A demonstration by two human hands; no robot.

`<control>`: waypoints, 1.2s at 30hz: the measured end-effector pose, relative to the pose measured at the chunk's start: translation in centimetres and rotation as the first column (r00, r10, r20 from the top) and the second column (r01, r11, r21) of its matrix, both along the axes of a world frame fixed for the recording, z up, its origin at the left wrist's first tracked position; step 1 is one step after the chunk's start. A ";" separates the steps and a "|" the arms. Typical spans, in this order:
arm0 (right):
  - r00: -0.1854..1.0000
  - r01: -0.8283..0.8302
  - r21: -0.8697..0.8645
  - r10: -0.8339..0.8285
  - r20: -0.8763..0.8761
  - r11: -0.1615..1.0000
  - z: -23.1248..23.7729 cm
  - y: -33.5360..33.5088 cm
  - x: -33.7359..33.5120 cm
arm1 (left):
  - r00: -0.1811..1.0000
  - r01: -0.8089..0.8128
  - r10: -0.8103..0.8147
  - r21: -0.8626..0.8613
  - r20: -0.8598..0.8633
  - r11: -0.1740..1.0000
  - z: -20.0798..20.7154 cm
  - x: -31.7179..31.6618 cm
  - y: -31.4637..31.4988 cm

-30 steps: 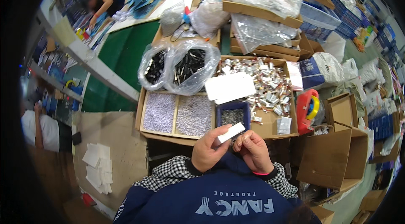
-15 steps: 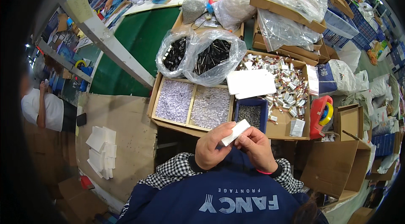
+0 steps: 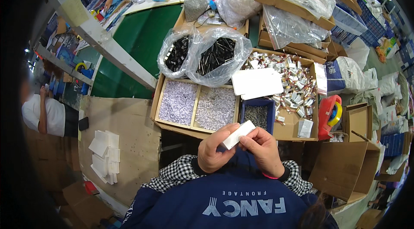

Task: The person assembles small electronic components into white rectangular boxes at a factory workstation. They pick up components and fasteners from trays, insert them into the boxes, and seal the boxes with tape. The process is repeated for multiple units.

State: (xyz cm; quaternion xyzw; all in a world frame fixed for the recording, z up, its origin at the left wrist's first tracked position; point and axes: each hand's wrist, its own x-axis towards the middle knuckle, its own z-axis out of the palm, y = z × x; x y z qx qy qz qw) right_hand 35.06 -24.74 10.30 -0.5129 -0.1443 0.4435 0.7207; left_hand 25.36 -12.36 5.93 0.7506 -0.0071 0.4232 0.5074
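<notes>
A small white rectangular box [image 3: 238, 135] is held up in front of my chest, tilted so its right end is higher. My left hand [image 3: 214, 150] grips its left side between thumb and fingers. From the right, my right hand [image 3: 263, 150] pinches it, the thumb lying along its near face. Just beyond my hands is a blue bin [image 3: 273, 121] of small screws. Left of that bin, a divided wooden tray [image 3: 196, 107] holds many tiny pale pieces.
At left, a stack of white boxes [image 3: 105, 155] lies on a brown board [image 3: 129, 117]. Farther off are plastic bags of black parts [image 3: 215, 56], a cardboard tray of silver wired pieces [image 3: 297, 84], a white card [image 3: 257, 83] and a red tape dispenser [image 3: 330, 117]. Two other people are at left.
The white box has turned slightly in my fingers and now shows more of its long face. Both hands stay in nearly the same place.
</notes>
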 end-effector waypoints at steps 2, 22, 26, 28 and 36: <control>1.000 -0.001 -0.024 0.002 0.030 1.000 0.1 0.0 0.1 | 1.000 -0.010 0.010 0.070 0.005 0.997 0.2 0.1 0.2; 0.989 -0.046 -0.052 0.038 -0.141 0.998 0.3 -0.7 1.4 | 0.995 -0.025 0.056 0.317 -0.087 0.948 1.1 0.6 0.3; 0.982 -0.093 -0.038 0.086 -0.170 0.995 0.3 -0.9 1.9 | 0.988 0.039 -0.002 0.240 -0.153 0.970 1.7 0.6 0.4; 0.971 -0.110 -0.003 0.107 -0.213 0.994 0.2 -1.1 2.1 | 0.986 0.049 -0.014 0.211 -0.164 0.976 1.8 0.6 0.4; 0.940 -0.155 -0.046 0.133 -0.314 0.987 -0.6 -1.7 2.8 | 0.985 0.041 -0.004 0.219 -0.170 0.975 1.3 1.1 -0.2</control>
